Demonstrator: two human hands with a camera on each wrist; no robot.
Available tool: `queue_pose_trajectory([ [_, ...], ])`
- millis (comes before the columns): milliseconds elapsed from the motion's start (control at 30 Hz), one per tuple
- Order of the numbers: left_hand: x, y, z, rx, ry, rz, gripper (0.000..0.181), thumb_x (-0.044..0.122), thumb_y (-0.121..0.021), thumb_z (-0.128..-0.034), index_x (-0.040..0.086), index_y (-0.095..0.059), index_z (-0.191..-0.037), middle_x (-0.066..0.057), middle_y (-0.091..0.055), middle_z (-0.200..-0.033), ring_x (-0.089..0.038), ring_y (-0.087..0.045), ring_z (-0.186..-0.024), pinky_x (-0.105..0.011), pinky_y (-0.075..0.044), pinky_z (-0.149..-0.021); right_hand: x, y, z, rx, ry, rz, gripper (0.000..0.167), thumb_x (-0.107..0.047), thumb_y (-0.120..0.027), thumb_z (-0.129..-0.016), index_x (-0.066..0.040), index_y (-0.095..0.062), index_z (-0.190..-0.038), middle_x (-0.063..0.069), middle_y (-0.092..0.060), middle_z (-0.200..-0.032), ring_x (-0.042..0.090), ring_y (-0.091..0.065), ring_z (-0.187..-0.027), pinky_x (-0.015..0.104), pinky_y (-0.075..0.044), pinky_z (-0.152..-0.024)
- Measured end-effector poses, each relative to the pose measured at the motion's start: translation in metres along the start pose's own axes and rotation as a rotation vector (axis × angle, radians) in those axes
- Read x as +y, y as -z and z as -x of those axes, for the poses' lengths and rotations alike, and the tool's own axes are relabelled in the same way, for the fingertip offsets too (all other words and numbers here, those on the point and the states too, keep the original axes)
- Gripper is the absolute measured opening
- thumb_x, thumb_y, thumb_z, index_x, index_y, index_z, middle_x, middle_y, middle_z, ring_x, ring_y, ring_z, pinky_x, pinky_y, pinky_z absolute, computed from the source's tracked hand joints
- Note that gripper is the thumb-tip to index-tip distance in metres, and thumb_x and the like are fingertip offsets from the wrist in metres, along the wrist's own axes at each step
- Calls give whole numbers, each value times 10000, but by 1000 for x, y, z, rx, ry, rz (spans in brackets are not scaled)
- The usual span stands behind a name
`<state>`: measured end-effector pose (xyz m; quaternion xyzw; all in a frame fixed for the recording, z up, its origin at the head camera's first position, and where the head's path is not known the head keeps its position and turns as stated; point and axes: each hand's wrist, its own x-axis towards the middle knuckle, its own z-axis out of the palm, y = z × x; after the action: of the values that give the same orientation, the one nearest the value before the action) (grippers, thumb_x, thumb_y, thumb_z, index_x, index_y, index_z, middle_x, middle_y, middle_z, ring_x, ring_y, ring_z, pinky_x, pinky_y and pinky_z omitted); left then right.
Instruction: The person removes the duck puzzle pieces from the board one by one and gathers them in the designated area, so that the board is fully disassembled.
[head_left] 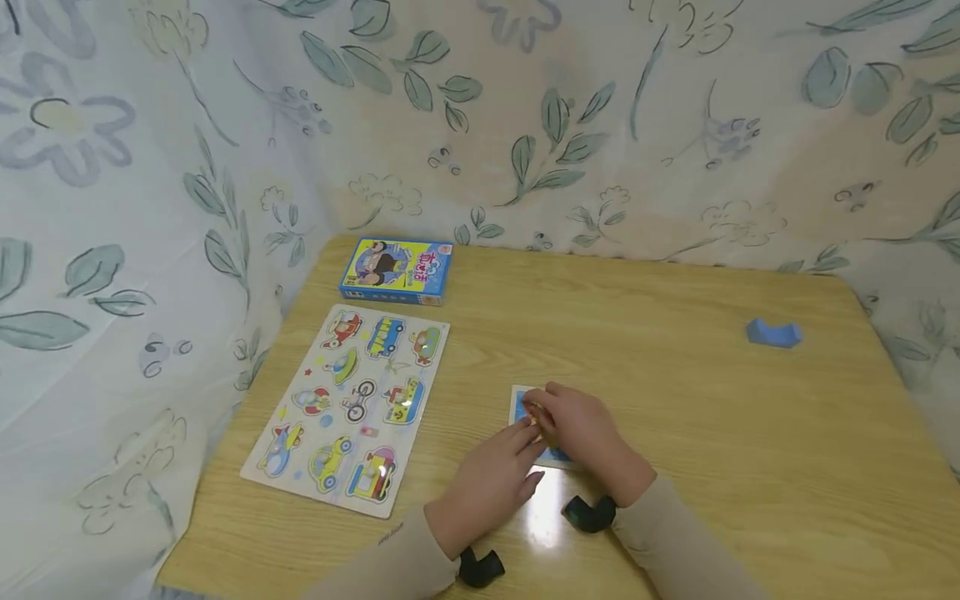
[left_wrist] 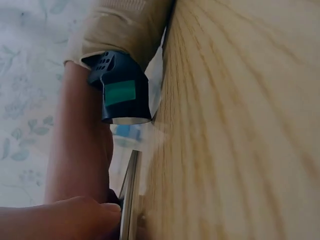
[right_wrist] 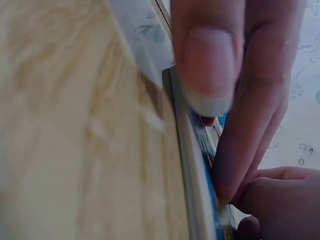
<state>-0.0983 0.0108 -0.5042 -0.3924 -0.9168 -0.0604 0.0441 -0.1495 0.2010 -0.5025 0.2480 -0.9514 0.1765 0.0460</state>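
A small blue puzzle board with a pale border lies flat on the table, largely hidden under both hands. My right hand bends over its upper part, the fingertips pinching a small reddish puzzle piece at the surface. From the left, my left hand reaches in, its fingers fairly straight and touching the board close to the right fingertips. In the right wrist view the board's edge runs beneath the thumb. The left wrist view shows the board edge-on, with the left thumb beside it.
Left of the hands lies a larger knob puzzle board with vehicle pictures. Behind it is a blue and yellow box. A blue block sits far right on the wooden table. A floral curtain hangs behind.
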Motion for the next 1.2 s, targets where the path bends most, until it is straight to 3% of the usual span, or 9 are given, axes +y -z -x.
queue_pose_trajectory([
  [300, -1, 1, 3, 118, -8, 61, 341, 302, -712, -1010, 105, -750, -1286, -34, -667, -1379, -193, -547, -1380, -294, -422, -1147, 0, 1, -2, 46, 43, 59, 158, -235, -710, -1021, -240, -728, -1178, -72, -496, -765, 80, -394, -534, 246, -340, -431],
  [567, -4, 2, 3, 91, -13, 58, 359, 310, -709, -1016, 108, -736, -1312, -22, -668, -1374, -207, -545, -1360, -294, -385, -1175, -4, 3, -11, -55, 22, 76, 152, -205, -648, -1057, -249, -654, -1202, -68, -457, -728, 64, -342, -484, 210, -291, -405],
  [800, -5, 3, 2, 77, 5, 106, 342, 282, -694, -1027, 109, -733, -1320, -9, -660, -1374, -186, -536, -1354, -275, -389, -1166, -10, 1, -15, -29, 2, 134, 160, -214, -652, -1044, -214, -654, -1204, -22, -471, -778, 78, -360, -473, 233, -333, -380],
  [900, -5, 2, 2, 84, 10, 122, 329, 271, -694, -1026, 111, -739, -1310, -9, -660, -1372, -179, -538, -1341, -273, -392, -1163, -11, -1, -18, -35, -39, 84, 160, -247, -658, -1044, -197, -670, -1195, 20, -519, -915, 79, -427, -528, 231, -378, -396],
  [1033, -5, 0, 1, 104, 12, 136, 326, 251, -708, -1013, 118, -740, -1309, -12, -664, -1359, -187, -547, -1322, -277, -413, -1146, -5, -4, -19, -5, -63, -56, 128, -243, -712, -1012, -189, -690, -1126, 27, -563, -1086, 86, -498, -630, 229, -410, -445],
  [1200, -7, 0, -1, 115, 8, 147, 321, 243, -722, -1001, 126, -749, -1299, -14, -667, -1375, -195, -553, -1330, -281, -416, -1147, 3, -3, -18, 17, -92, -218, 164, -179, -792, -954, -180, -713, -1098, -73, -638, -1035, 83, -539, -709, 258, -457, -541],
])
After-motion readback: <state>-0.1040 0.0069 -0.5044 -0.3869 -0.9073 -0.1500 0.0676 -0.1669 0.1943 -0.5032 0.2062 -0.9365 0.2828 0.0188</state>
